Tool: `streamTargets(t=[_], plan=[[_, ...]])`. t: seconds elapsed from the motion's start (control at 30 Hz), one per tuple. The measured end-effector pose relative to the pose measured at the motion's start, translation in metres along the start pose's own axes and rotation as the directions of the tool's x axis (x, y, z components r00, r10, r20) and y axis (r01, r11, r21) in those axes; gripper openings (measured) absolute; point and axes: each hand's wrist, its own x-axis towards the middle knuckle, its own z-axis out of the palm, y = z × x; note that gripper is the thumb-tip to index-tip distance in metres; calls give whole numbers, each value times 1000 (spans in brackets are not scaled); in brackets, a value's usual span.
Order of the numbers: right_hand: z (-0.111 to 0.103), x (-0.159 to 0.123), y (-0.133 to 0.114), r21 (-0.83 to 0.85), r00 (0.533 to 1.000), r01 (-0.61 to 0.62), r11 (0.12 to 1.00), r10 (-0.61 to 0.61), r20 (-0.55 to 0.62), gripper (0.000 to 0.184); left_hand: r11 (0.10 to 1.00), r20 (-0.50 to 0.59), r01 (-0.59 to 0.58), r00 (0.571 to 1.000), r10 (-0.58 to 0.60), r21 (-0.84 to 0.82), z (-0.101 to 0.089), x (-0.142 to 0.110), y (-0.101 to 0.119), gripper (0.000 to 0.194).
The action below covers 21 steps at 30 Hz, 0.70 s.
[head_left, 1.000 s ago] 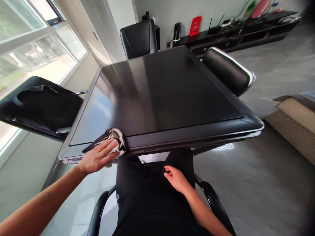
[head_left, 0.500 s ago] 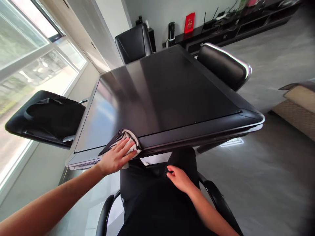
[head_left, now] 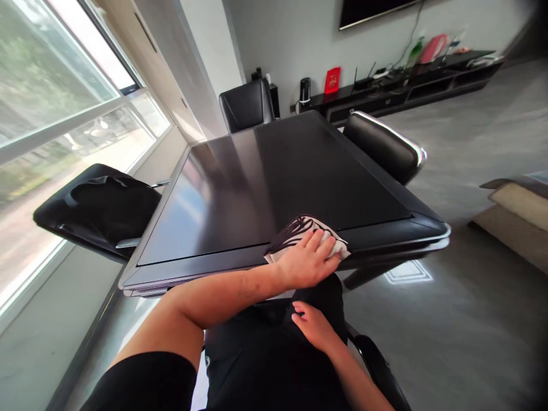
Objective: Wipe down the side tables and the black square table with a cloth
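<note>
I sit at a square black table point(head_left: 257, 182). My left hand point(head_left: 307, 261) lies flat on a white cloth with black stripes point(head_left: 299, 229), pressing it onto the table's near rim, right of the middle. The fingers are stretched out over the cloth. My right hand point(head_left: 314, 325) rests on my lap in black clothing, fingers loosely curled, holding nothing.
Black chairs stand at the left point(head_left: 98, 208), far point(head_left: 246, 105) and right point(head_left: 383, 145) sides of the table. A large window point(head_left: 55, 114) fills the left wall. A low black shelf point(head_left: 406, 83) with small items runs along the far wall. A woven mat point(head_left: 514, 217) lies at right.
My left hand has slid the cloth to the right along the table's near rim, from the left part to right of the middle. My right hand has stayed on my lap.
</note>
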Motion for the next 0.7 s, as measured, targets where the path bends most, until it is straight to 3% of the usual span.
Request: streamTargets(t=[0.07, 0.17, 0.27, 0.43, 0.53, 0.6, 0.7], plan=[[0, 1, 4, -19, 1000, -6, 1000, 6, 11, 52, 1000, -15, 2, 1000, -2, -12, 3, -6, -2, 50], [-1, -1, 1, -42, 998, -50, 998, 51, 20, 56, 998, 35, -13, 999, 16, -64, 0, -47, -15, 57], [-3, -6, -8, -35, 996, -88, 996, 88, 21, 57, 991, 99, -23, 994, 36, -129, -11, -119, -35, 70], [-5, -12, -20, -36, 994, -99, 994, 101, 45, 53, 987, 46, -5, 999, 12, -163, -37, -264, -75, 56], [-6, -13, -25, -27, 992, -114, 993, 115, 44, 57, 980, 64, 69, 996, -58, -186, -51, -326, -90, 57], [-7, -14, -27, -32, 992, -118, 993, 119, 45, 58, 978, 77, 94, 994, -81, -187, -56, -345, -93, 58], [-8, -14, -30, -31, 993, -108, 994, 109, 46, 56, 980, 87, 98, 993, -84, -175, -58, -345, -91, 57]])
